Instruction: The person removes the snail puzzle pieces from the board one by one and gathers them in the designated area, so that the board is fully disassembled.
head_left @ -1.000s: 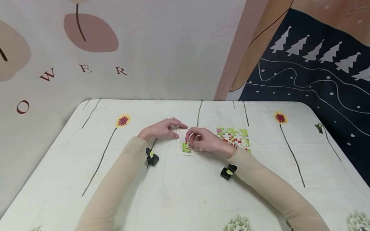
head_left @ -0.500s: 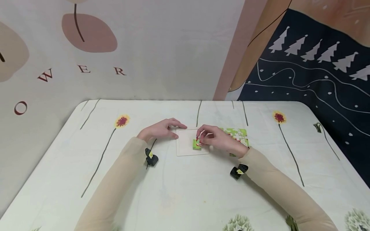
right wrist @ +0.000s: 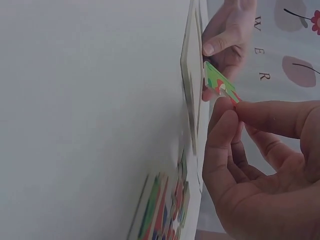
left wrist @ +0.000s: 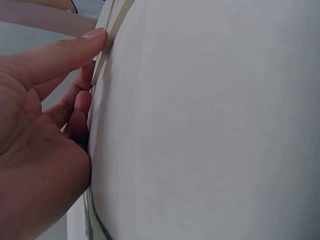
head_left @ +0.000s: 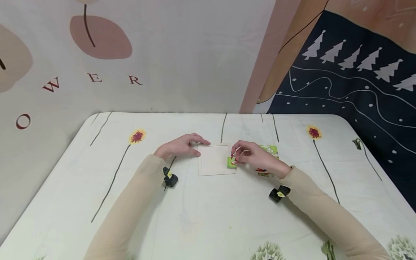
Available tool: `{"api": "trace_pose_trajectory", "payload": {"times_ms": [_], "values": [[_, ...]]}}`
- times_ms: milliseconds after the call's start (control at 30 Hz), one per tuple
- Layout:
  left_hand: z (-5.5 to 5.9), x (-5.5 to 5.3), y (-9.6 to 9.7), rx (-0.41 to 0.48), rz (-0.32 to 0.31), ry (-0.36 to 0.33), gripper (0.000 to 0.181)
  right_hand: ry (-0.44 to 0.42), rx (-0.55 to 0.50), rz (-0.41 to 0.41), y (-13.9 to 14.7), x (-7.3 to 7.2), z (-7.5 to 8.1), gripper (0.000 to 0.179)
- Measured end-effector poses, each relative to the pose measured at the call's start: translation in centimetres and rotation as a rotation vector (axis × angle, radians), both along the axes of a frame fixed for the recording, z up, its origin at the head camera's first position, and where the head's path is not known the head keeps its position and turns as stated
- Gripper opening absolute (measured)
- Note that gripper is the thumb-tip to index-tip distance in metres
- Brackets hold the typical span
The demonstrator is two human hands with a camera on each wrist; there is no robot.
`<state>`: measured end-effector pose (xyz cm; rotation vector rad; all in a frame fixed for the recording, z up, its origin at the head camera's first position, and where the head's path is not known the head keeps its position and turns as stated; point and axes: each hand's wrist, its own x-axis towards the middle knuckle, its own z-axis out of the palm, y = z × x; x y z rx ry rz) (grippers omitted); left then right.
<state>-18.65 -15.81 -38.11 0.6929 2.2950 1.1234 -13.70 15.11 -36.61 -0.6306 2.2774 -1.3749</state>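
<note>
A pale square puzzle board (head_left: 214,160) lies on the table. My left hand (head_left: 182,145) rests at its upper left corner, thumb and index finger spread along the edges; in the left wrist view the thumb (left wrist: 82,50) touches the rim. Above the board's right edge, my right hand (head_left: 255,157) pinches a green and red jigsaw piece (right wrist: 218,81) between thumb and fingertips. The piece is tilted and raised over the board in the right wrist view. To the right lie several colourful jigsaw pieces (head_left: 271,148), partly hidden under the right hand and wrist.
The table has a white cloth (head_left: 201,213) printed with flowers. A pale printed backdrop (head_left: 182,54) stands behind it, and a dark cloth with white trees (head_left: 351,83) hangs at the right. Each wrist carries a small black camera (head_left: 279,194).
My right hand has moved right with the pinched jigsaw piece, from the board's left part to its right edge, now covering more of the loose pieces. The left hand has stayed put.
</note>
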Motion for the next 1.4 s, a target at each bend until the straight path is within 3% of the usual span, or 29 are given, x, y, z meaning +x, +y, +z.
{"api": "trace_pose_trajectory", "payload": {"times_ms": [267,567,1033,1400], "values": [[-0.1,0.0,-0.1,-0.001,-0.009,0.013,0.048,-0.001,0.018,0.01,1.7,0.2,0.0,0.015],[0.1,0.1,0.1,-0.008,0.007,-0.019,0.049,-0.029,0.036,0.011,3.0,0.3,-0.2,0.018],[0.1,0.0,-0.1,-0.009,-0.007,0.004,0.048,-0.035,0.086,0.051,4.6,0.5,-0.1,0.014],[0.1,0.0,0.0,-0.002,-0.014,0.008,0.048,0.047,0.18,0.056,4.7,0.6,-0.2,0.011]]}}
